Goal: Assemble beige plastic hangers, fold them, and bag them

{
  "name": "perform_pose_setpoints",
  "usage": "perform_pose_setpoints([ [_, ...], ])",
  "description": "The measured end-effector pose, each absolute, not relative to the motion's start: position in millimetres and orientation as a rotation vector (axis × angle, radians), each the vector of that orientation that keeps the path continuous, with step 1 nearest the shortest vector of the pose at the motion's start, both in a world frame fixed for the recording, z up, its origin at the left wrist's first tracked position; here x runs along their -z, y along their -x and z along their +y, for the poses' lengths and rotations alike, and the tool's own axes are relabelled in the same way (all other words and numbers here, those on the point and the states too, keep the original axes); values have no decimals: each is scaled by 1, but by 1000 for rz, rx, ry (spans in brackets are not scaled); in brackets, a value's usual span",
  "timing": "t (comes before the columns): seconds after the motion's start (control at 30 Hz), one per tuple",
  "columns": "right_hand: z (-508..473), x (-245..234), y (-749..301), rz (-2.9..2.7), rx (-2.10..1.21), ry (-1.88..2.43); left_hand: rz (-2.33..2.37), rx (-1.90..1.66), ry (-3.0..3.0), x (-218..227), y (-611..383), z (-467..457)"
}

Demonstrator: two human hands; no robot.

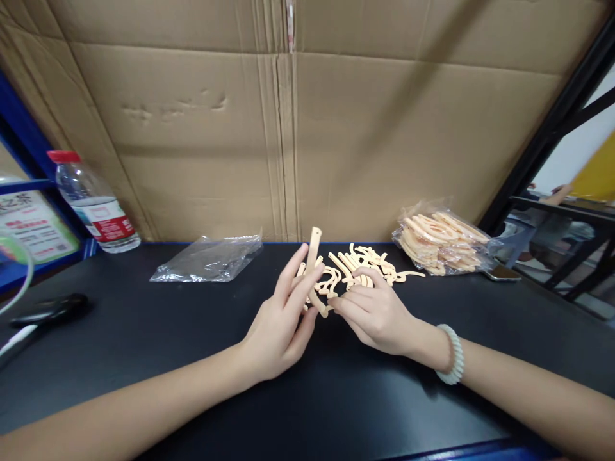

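Observation:
Upright in the fingers of my left hand (276,330) is a pale, narrow wooden piece (314,246), with a small hole near its top and a bent lower end. Close to that lower end, the fingers of my right hand (377,314) are curled and pressed together. What sits inside them is mostly hidden. Right behind both hands lies a loose pile of similar pale wooden pieces (372,257), some straight and some curved. The hands partly cover this pile.
A flat clear plastic bag (209,257) lies at the back left. A stuffed bag of wooden pieces (439,237) sits at the back right, by a phone (502,273). A red-capped bottle (98,208) and a black device (50,310) are left. Cardboard (192,128) walls the back.

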State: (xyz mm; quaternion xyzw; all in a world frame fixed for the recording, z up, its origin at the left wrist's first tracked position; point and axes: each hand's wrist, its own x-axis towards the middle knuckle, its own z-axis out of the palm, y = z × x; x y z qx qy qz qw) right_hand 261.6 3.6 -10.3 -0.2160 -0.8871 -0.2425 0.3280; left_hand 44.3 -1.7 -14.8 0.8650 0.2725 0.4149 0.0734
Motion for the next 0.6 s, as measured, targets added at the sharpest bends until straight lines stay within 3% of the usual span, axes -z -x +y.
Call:
perform_pose_setpoints([
  [0.13,3,10,-262,-2336,655,577,736,-1153,-2873,15,-43,-2],
  [0.6,0,5,-261,-2380,560,719,1123,-974,-2887,18,-46,6],
])
